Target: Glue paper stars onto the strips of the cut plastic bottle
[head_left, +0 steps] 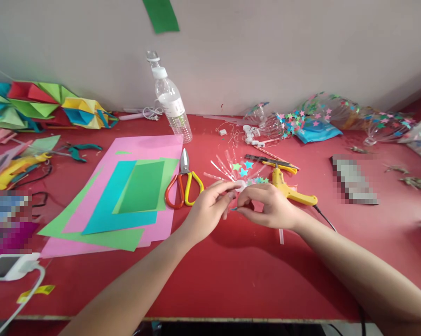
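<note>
My left hand (210, 203) is closed on the neck end of a cut clear plastic bottle top (228, 175), whose thin strips fan out away from me. Blue and green paper stars (243, 172) sit on several of these strips. Close beside it, my right hand (271, 205) pinches a small blue piece (234, 209), mostly hidden by the fingertips. A yellow glue gun (294, 193) lies just past my right wrist, with a clear glue stick (281, 236) showing below that hand. Left of my hands are scissors (185, 179) with one red and one yellow handle.
Coloured paper sheets (140, 186) are stacked at left. A clear bottle (173, 109) stands near the wall. Star-covered plastic pieces (291, 123) lie at the back right. A box cutter (271, 162), a blurred dark slab (354, 179), and pliers (79, 151) rest on the red table (214, 280).
</note>
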`<action>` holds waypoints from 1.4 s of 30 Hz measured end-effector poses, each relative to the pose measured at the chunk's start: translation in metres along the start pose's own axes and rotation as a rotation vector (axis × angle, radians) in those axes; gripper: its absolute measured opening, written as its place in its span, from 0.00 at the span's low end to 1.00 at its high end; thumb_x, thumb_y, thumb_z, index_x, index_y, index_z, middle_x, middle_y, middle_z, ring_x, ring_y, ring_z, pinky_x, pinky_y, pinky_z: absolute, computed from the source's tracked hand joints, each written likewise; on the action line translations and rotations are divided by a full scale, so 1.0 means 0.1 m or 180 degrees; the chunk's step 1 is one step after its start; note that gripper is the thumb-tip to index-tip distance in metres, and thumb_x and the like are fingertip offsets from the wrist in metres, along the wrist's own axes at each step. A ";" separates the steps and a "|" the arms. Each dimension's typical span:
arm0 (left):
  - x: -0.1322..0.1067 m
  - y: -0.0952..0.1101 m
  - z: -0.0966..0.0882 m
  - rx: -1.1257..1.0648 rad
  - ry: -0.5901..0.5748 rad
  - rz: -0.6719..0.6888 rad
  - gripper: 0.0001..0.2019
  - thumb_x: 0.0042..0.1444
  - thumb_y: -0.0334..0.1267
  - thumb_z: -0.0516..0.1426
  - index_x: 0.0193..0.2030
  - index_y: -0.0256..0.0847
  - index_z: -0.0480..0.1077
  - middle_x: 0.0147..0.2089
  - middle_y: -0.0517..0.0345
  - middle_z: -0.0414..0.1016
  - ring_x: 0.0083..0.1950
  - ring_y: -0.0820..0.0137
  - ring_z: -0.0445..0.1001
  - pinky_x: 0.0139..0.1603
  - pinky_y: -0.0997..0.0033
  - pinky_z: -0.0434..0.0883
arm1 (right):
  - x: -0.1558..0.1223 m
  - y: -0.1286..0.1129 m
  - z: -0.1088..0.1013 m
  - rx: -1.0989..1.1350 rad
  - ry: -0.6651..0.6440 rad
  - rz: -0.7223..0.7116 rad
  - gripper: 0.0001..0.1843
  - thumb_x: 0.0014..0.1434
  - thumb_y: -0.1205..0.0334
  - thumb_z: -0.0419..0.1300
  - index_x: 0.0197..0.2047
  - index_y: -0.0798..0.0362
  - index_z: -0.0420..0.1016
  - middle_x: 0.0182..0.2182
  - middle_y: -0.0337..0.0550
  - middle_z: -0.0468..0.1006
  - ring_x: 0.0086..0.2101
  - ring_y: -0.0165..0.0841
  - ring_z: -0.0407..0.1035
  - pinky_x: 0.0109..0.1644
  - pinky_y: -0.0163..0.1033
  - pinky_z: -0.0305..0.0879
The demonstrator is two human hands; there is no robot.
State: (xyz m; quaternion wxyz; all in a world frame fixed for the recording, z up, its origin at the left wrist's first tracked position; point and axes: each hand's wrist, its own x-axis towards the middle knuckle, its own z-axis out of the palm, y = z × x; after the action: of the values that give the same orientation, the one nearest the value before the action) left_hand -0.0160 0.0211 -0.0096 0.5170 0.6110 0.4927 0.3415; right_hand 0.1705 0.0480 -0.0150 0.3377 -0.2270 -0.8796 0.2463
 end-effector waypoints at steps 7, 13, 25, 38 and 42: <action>-0.10 0.15 -0.24 0.0505 -0.0033 -0.0060 0.15 0.64 0.40 0.50 0.54 0.42 0.70 0.44 0.53 0.77 0.27 0.75 0.72 0.27 0.74 0.70 | 0.00 -0.03 0.03 0.0285 -0.0092 -0.0022 0.05 0.56 0.72 0.57 0.31 0.53 0.71 0.24 0.35 0.73 0.25 0.25 0.65 0.31 0.32 0.63; -0.11 0.32 -0.27 0.1212 0.0269 0.0748 0.12 0.64 0.35 0.51 0.47 0.43 0.74 0.46 0.54 0.77 0.43 0.69 0.75 0.40 0.72 0.72 | 0.03 -0.15 -0.07 0.0540 -0.0069 0.0147 0.04 0.57 0.70 0.58 0.31 0.53 0.72 0.23 0.36 0.74 0.25 0.26 0.66 0.32 0.33 0.64; -0.07 0.56 0.08 0.0728 -0.0121 0.0108 0.14 0.60 0.38 0.54 0.51 0.38 0.72 0.25 0.59 0.75 0.18 0.73 0.70 0.21 0.74 0.69 | 0.00 0.16 -0.59 0.2398 0.1154 0.1410 0.06 0.56 0.63 0.64 0.29 0.52 0.72 0.19 0.32 0.72 0.20 0.23 0.64 0.26 0.32 0.60; -0.02 0.22 0.34 0.0097 0.0030 0.0473 0.18 0.56 0.32 0.56 0.54 0.42 0.70 0.58 0.44 0.69 0.32 0.72 0.76 0.31 0.70 0.78 | 0.05 0.14 -0.42 0.2599 0.0544 0.1642 0.09 0.56 0.61 0.64 0.29 0.55 0.71 0.20 0.32 0.72 0.21 0.22 0.64 0.26 0.30 0.59; -0.07 0.18 0.32 -0.0600 -0.0059 0.0338 0.21 0.56 0.32 0.58 0.57 0.43 0.67 0.61 0.44 0.66 0.41 0.68 0.76 0.34 0.69 0.78 | 0.07 0.09 -0.39 0.2556 0.0510 0.1792 0.10 0.55 0.58 0.66 0.28 0.55 0.71 0.19 0.32 0.71 0.20 0.22 0.63 0.24 0.30 0.58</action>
State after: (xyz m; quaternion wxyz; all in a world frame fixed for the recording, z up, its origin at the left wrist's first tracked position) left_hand 0.0158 0.0052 0.0007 0.5579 0.5881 0.4205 0.4075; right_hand 0.1952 0.0701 0.0081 0.3855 -0.3260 -0.5911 0.6290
